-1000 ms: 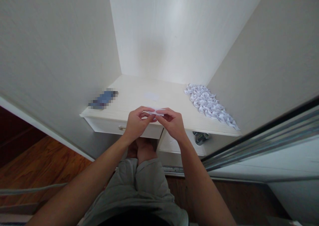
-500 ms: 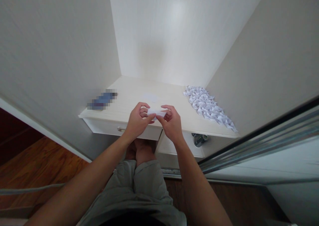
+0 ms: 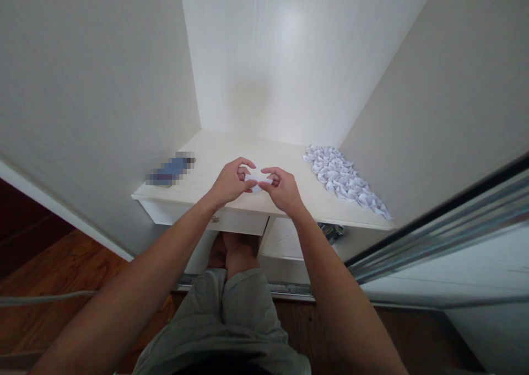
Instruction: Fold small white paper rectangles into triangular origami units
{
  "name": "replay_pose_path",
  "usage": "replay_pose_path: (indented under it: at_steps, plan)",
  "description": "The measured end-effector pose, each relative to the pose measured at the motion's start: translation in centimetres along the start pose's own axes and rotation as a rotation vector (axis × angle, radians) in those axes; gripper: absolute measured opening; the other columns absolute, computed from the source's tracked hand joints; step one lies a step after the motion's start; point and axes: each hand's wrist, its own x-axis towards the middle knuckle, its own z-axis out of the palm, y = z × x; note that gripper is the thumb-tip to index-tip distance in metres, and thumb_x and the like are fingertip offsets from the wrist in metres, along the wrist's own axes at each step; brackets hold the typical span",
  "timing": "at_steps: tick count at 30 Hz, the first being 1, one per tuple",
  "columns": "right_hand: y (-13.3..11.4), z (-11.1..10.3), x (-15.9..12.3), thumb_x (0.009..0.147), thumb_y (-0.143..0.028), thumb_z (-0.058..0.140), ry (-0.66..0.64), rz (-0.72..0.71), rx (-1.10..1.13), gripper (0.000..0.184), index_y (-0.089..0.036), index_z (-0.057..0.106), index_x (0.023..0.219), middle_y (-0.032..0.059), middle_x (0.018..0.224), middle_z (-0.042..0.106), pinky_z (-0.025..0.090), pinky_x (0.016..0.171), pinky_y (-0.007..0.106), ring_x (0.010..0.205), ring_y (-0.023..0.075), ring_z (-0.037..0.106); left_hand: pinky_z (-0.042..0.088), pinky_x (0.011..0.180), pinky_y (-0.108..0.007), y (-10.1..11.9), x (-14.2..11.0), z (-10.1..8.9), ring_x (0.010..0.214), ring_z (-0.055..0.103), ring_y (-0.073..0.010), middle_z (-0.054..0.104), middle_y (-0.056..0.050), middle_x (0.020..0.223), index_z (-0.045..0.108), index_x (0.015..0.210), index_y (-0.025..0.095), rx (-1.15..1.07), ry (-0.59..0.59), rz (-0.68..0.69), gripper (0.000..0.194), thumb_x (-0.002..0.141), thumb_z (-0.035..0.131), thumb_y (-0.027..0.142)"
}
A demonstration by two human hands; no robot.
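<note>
A small folded piece of white paper (image 3: 258, 180) is held between my two hands above the front part of the white shelf top (image 3: 219, 149). My left hand (image 3: 232, 181) pinches its left end between thumb and fingers. At the right end, my right hand (image 3: 283, 187) grips it in the same way, with the index finger raised and curved. The two thumbs nearly meet at the lower middle of the paper. On the shelf's right side lies a long pile of folded white paper pieces (image 3: 343, 176).
A blurred-out bluish object (image 3: 171, 170) lies at the shelf's left end. Beneath the top are a drawer (image 3: 242, 221) with a handle and an open compartment holding dark cans (image 3: 333, 231). White panels enclose the back and sides. A sliding-door track (image 3: 454, 237) runs along the right.
Both hands have risen slightly and moved a little farther over the shelf with the paper. The thumbs still press on it. The view has shifted slightly.
</note>
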Motion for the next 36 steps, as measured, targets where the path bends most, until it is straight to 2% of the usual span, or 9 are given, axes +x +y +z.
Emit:
replay_pose_path:
  at_steps: [5,10,15,21,26,29,32,34,36]
  plan:
    - [0.3,-0.6,1.9,0.070,-0.027,0.078,-0.004,0.036,0.109,0.030,-0.018,0.072,0.099,-0.0037,0.068,0.066,0.052,0.068,0.031,0.066,0.0144,0.063,0.063,0.060,-0.030,0.3,1.8,-0.6,0.055,0.063,-0.0103,0.058,0.011,0.057,0.052,0.090,0.019,-0.091,0.049,-0.023,0.053,0.054,0.091,0.017]
    - [0.6,-0.6,1.9,0.061,-0.032,0.086,0.071,0.085,0.196,0.036,-0.018,0.069,0.090,-0.0060,0.063,0.063,0.050,0.066,0.030,0.062,0.0134,0.064,0.063,0.061,-0.032,-0.3,1.8,-1.5,0.060,0.070,-0.0153,0.068,0.004,0.062,0.051,0.089,0.019,-0.108,0.043,-0.079,0.055,0.055,0.094,0.023]
    - [1.1,-0.4,1.6,0.060,-0.031,0.084,0.047,0.132,0.258,0.034,-0.018,0.068,0.088,-0.0033,0.065,0.068,0.053,0.069,0.032,0.065,0.0151,0.067,0.064,0.062,-0.033,-0.7,1.5,-2.2,0.056,0.072,-0.0173,0.071,0.001,0.063,0.056,0.091,0.018,-0.113,0.050,-0.138,0.055,0.054,0.096,0.024]
    - [1.6,-0.8,1.3,0.062,-0.031,0.084,0.023,0.126,0.284,0.038,-0.018,0.066,0.092,-0.0060,0.064,0.066,0.055,0.074,0.034,0.063,0.0134,0.064,0.065,0.072,-0.036,-0.3,1.2,-3.0,0.067,0.076,-0.0207,0.074,-0.004,0.065,0.062,0.097,0.014,-0.060,-0.101,-0.144,0.053,0.059,0.096,0.027]
    - [1.2,-1.0,0.7,0.061,-0.025,0.084,-0.041,0.243,0.429,0.044,-0.021,0.062,0.099,-0.0106,0.061,0.059,0.054,0.074,0.030,0.064,0.0113,0.061,0.065,0.068,-0.035,-0.1,0.4,-3.3,0.070,0.076,-0.0205,0.073,-0.002,0.071,0.064,0.110,0.018,0.057,-0.215,-0.003,0.049,0.069,0.088,0.031]
    - [0.9,-0.9,0.1,0.059,-0.021,0.084,-0.091,0.373,0.578,0.045,-0.023,0.061,0.098,-0.0070,0.070,0.065,0.053,0.070,0.027,0.069,0.0125,0.063,0.064,0.069,-0.033,0.6,-0.5,-3.5,0.087,0.076,-0.0225,0.077,-0.010,0.105,0.072,0.116,0.022,0.311,-0.250,0.199,0.043,0.075,0.083,0.031]
    - [0.7,-0.5,-0.6,0.057,-0.018,0.086,-0.149,0.499,0.728,0.043,-0.023,0.063,0.093,-0.0040,0.075,0.068,0.053,0.067,0.027,0.067,0.0125,0.063,0.062,0.090,-0.039,1.6,-1.5,-3.6,0.117,0.069,-0.0275,0.071,-0.011,0.132,0.080,0.104,0.026,0.535,-0.278,0.420,0.024,0.080,0.079,0.030]
    - [0.4,-0.1,-1.1,0.058,-0.019,0.087,-0.195,0.550,0.783,0.040,-0.023,0.065,0.091,-0.0038,0.072,0.067,0.054,0.066,0.027,0.064,0.0128,0.062,0.056,0.101,-0.042,2.1,-1.9,-3.5,0.117,0.069,-0.0266,0.075,-0.010,0.126,0.082,0.097,0.027,0.578,-0.259,0.494,0.014,0.087,0.074,0.031]
    - [0.0,0.1,-1.7,0.064,-0.030,0.087,-0.256,0.563,0.791,0.035,-0.023,0.068,0.091,-0.0001,0.077,0.069,0.056,0.070,0.030,0.070,0.0155,0.065,0.057,0.099,-0.040,2.4,-2.1,-3.3,0.102,0.074,-0.0245,0.080,-0.009,0.108,0.083,0.093,0.026,0.570,-0.197,0.479,0.015,0.090,0.071,0.035]
